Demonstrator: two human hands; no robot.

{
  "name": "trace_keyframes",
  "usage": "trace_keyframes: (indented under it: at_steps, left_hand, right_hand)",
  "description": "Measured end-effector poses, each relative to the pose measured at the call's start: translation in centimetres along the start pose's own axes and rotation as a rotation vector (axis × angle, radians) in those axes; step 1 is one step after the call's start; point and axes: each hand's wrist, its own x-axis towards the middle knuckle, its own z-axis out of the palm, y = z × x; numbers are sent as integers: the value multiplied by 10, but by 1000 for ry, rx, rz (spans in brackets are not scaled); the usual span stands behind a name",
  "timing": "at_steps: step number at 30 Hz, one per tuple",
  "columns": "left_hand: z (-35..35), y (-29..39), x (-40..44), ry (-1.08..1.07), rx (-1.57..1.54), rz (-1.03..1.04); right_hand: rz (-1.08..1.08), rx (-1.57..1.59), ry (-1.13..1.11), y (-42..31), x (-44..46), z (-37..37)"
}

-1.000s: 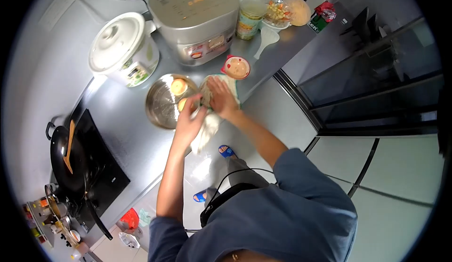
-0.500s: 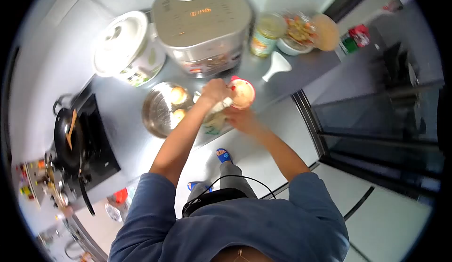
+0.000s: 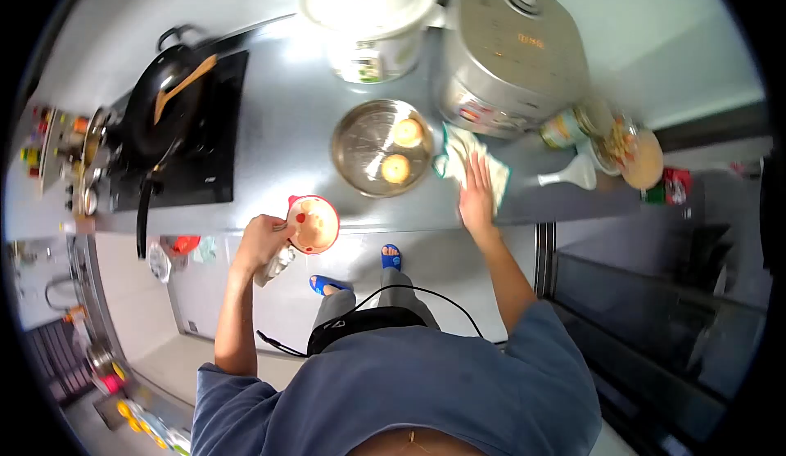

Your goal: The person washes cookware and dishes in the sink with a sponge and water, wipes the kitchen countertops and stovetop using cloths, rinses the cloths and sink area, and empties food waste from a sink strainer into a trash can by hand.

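Head view: a person stands at a metal counter (image 3: 274, 128), seen from above, both arms reaching forward.
Left arm: bent at the elbow, forearm rising through the lower left of the frame to the counter's front edge.
Left hand: the left hand (image 3: 264, 241) is closed, fingers and thumb gripping the side of the red-rimmed bowl (image 3: 313, 224); a crumpled white cloth (image 3: 276, 266) hangs beneath it.
Right arm: stretched forward and angled inward, right of the frame's middle.
Right hand: the right hand (image 3: 477, 192) is spread palm down, grasping nothing, fingers on the green-edged cloth (image 3: 499, 173).
Red-rimmed bowl: left of centre, at the counter's front edge; pinkish-cream inside with a red spot near the fingers; whether it contains anything is unclear.
Green-edged cloth: right of centre, lying on the counter between the metal pan and the scoop.
Metal pan: centre of the frame, round and shiny; the metal pan (image 3: 356, 157) holds two round yellowish pieces (image 3: 395, 169), close together.
Wok: upper left, on the black cooktop (image 3: 219, 161); a wooden spatula (image 3: 184, 86) lies across the black wok (image 3: 155, 124).
Lidded vessels: top of the frame, a white pot (image 3: 368, 14) beside a silver cooker (image 3: 520, 55), both closed.
Far right: a jar (image 3: 565, 128), a white scoop (image 3: 573, 173) and a container of wrapped food (image 3: 618, 145).
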Motion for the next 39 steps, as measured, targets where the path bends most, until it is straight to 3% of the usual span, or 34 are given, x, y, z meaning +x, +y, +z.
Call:
trace_keyframes:
  at_steps: [5,6,9,11,15,16,18,19,21,22,23,24,25,27,28,30,31,33,34,35,37,38,39]
  left_hand:
    - [-17,-95,-50,160,-237,-210]
    - [-17,-113,-60,186,-263,-238]
    - [-21,-161,-96,226,-549,-410]
    - [-17,-200,-116,301,-581,-456]
    - [-25,-265,-162,426,-710,-568]
    - [-25,-287,-173,436,-688,-596]
    - [-28,-318,-193,500,-717,-652]
    - [-29,-337,-205,525,-736,-667]
    - [-38,-386,-228,511,-790,-678]
    - [-43,-407,-238,539,-646,-705]
    - [-47,-429,-249,583,-607,-689]
    - [-60,-447,-260,572,-654,-720]
    - [-81,-453,-270,577,-723,-741]
    - [-96,-495,-283,584,-684,-733]
    - [-98,-529,-288,578,-694,-724]
    - [-116,-548,-292,617,-767,-655]
    - [-121,-555,-292,561,-870,-690]
    - [-126,-559,-283,595,-925,-652]
    - [-133,-560,-282,590,-944,-646]
    - [-139,-563,-278,571,-930,-630]
    - [-154,-578,-271,564,-957,-645]
    - [-162,-585,-261,552,-961,-637]
    - [-168,-592,-255,528,-951,-616]
  right_hand:
    - [-117,34,-291,-59,-64,-7]
    - [-79,71,-364,-77,-68,-9]
    - [-212,-37,-480,-123,-63,11]
    - [-297,14,-563,-160,-47,33]
    - [-624,191,-422,-264,7,85]
    - [-684,34,-421,-282,32,116]
    - [-627,134,-95,-311,103,193]
    - [-497,206,-77,-340,138,196]
    - [-370,-54,8,-361,214,255]
    - [-339,-115,-3,-367,247,272]
    - [-351,-79,12,-352,292,310]
    - [-208,-58,3,-366,315,315]
    - [-310,143,100,-378,329,327]
    - [-237,1063,-41,-371,315,351]
    - [-85,1794,-219,-366,288,357]
    - [-331,774,66,-415,198,266]
    - [-197,810,-36,-404,158,264]
    - [-239,605,-88,-396,105,250]
    - [-380,344,-55,-403,77,223]
    - [-356,336,-43,-405,64,204]
    - [-81,748,-444,-418,43,171]
    - [-73,737,-438,-419,46,164]
    - [155,990,-497,-414,45,160]
